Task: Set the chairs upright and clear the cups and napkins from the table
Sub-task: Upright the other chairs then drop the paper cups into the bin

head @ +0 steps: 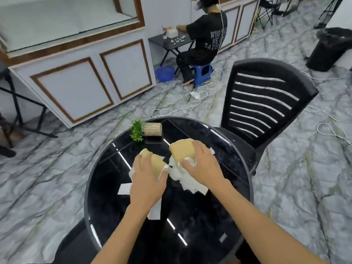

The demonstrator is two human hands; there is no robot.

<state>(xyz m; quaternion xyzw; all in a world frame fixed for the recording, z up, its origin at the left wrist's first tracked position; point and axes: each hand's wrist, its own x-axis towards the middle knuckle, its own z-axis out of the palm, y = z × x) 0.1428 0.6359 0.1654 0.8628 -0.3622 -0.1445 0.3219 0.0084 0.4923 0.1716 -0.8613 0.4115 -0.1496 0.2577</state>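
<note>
**Two hands on two cups at a round black table**

While gripping a tan paper cup [159, 164] that lies on its side, left hand [147, 182] curled over it from the near side, fingers wrapped round the cup's body, a white napkin [131, 173] showing just under the palm. Right hand [202, 166] likewise closed over a second tan cup [182, 152], also tipped on its side, thumb and fingers clamped round it with a crumpled napkin [187, 180] bunched beneath and trailing toward the near right. Cups just beside each other, near the middle of the glossy table [190, 225], not touching. Two flat napkin pieces [124, 188] lying near the left wrist, one partly hidden by the forearm. At the table's far edge, a small potted plant [137, 130] toppled on its side, greenery pointing left. Standing upright at the far right, pushed against the table, a black slatted chair [261, 103]. In the far background, a seated person [202, 40] in a black shirt, back turned, on a blue stool [202, 74] at a small dark table. White cables [192, 103] strewn across the marble floor.
</note>
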